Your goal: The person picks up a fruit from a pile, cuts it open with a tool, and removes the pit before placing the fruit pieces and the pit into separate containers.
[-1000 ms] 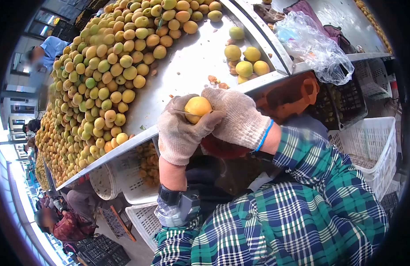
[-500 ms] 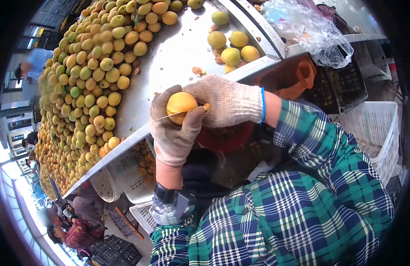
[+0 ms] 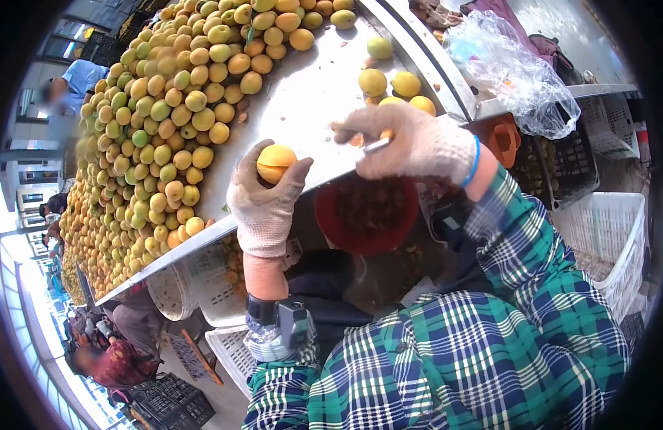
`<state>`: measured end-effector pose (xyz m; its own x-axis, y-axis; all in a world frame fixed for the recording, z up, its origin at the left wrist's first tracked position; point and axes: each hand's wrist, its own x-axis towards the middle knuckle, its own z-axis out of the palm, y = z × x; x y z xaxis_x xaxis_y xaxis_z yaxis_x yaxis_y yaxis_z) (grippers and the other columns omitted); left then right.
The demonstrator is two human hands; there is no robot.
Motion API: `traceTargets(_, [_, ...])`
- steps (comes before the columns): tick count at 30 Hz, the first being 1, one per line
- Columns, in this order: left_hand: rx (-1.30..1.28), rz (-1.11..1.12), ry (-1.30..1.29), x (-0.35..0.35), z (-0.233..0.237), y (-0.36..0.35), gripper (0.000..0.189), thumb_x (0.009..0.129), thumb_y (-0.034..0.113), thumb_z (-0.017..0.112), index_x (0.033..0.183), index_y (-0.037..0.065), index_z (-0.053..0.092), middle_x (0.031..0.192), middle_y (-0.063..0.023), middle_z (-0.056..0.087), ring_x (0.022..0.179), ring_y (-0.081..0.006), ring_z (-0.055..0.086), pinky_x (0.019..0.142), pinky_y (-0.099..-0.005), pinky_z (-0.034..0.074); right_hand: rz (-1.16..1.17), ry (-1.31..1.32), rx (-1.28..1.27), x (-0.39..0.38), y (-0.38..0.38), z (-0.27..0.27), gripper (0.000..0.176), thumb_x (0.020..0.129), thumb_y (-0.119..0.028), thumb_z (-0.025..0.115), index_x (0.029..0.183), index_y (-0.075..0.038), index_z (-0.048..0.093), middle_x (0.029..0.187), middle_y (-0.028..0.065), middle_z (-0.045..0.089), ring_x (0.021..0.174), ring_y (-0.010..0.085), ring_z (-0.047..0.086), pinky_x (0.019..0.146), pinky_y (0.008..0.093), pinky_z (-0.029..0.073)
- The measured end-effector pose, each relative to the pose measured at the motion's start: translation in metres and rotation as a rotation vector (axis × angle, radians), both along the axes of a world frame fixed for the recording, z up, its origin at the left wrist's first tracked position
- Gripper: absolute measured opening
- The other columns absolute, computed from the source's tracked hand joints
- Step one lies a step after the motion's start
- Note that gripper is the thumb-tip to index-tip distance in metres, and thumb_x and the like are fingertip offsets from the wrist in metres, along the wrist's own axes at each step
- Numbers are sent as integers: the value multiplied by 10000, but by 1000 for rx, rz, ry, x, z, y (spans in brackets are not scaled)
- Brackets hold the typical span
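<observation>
My gloved left hand grips a yellow apricot between thumb and fingers, just over the table's near edge. A cut line runs across the fruit. To its right, my gloved right hand, blurred by motion, is closed around a small knife; only a short piece of it shows. The two hands are apart. Several loose apricots lie on the metal table behind my right hand. A large heap of apricots covers the table's left side.
Under the table edge sits a red basin with dark contents. White crates stand at right and lower left. A clear plastic bag lies at the upper right. Another person is at the lower left, near black crates.
My right hand has moved right with the knife, away from the apricot, where the blade lay across it. My left hand has shifted slightly left, still holding the fruit. The red basin shows more.
</observation>
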<state>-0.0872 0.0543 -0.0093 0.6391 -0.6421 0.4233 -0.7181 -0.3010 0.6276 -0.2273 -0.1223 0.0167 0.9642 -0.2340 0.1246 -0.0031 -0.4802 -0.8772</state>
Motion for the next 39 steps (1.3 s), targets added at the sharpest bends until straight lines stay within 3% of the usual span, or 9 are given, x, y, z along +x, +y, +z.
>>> traceTargets(2, [-26, -44, -46, -4, 5, -1, 496, 722, 272, 831, 1071, -11, 622, 883, -113, 638, 803, -206, 637, 745, -309, 516, -97, 208, 486, -7, -1, 1, 460, 793, -212, 721, 1201, -53, 578, 834, 38, 589, 621, 62, 545, 531, 194, 471])
traceTargets(5, [97, -230, -199, -14, 6, -5, 613, 618, 273, 853, 1107, 6, 598, 903, -164, 607, 822, -334, 610, 736, -406, 506, -108, 335, 510, 5, 18, 10, 520, 812, -316, 728, 1238, -72, 555, 849, 43, 592, 576, 58, 532, 427, 177, 425])
traceTargets(12, [173, -327, -148, -18, 16, 0, 663, 592, 297, 844, 1144, 28, 592, 913, -161, 630, 843, -343, 615, 766, -414, 502, -14, 367, 644, 9, 25, -3, 370, 777, -301, 756, 1017, -38, 655, 712, 8, 613, 583, 72, 563, 447, 195, 440])
traceTargets(17, [6, -371, -74, -19, 12, 2, 585, 681, 424, 777, 1077, 24, 615, 880, -151, 644, 810, -318, 637, 741, -389, 509, -4, 186, 963, 11, 38, -22, 294, 767, -292, 722, 836, -12, 666, 634, 59, 627, 434, 133, 571, 366, 243, 436])
traceTargets(21, [-59, -275, -47, -26, 4, 6, 656, 817, 617, 583, 1040, 1, 619, 879, -154, 648, 815, -301, 650, 756, -369, 508, -30, 242, 1049, 7, 46, -18, 281, 805, -288, 679, 868, -14, 661, 642, 70, 633, 432, 148, 570, 361, 248, 437])
traceTargets(28, [-144, -231, -19, -31, -7, 2, 695, 844, 662, 509, 1022, 0, 623, 866, -157, 647, 799, -295, 649, 738, -374, 507, -76, 277, 1194, 1, 48, -12, 223, 883, -191, 634, 1021, -18, 606, 801, 56, 639, 546, 130, 611, 416, 231, 483])
traceTargets(30, [-40, -285, -149, -27, -6, 1, 668, 851, 647, 500, 1029, 14, 618, 856, -152, 636, 778, -317, 632, 719, -397, 496, -62, 123, 1143, 1, 47, -21, 265, 786, -248, 665, 838, 12, 674, 655, 74, 631, 446, 161, 569, 389, 264, 449])
traceTargets(33, [130, -437, -323, -21, 0, -3, 632, 853, 622, 506, 1044, 29, 609, 842, -140, 621, 761, -338, 609, 695, -421, 477, 83, 224, 896, -6, 29, -19, 239, 774, -230, 663, 807, 6, 673, 636, 69, 626, 454, 150, 566, 387, 259, 438])
traceTargets(39, [145, -470, -396, -29, -1, -6, 613, 844, 615, 518, 1043, 43, 613, 839, -141, 615, 751, -337, 599, 672, -417, 463, 92, 239, 904, -13, 31, -21, 243, 785, -245, 641, 729, -10, 664, 593, 61, 603, 432, 140, 544, 387, 251, 419])
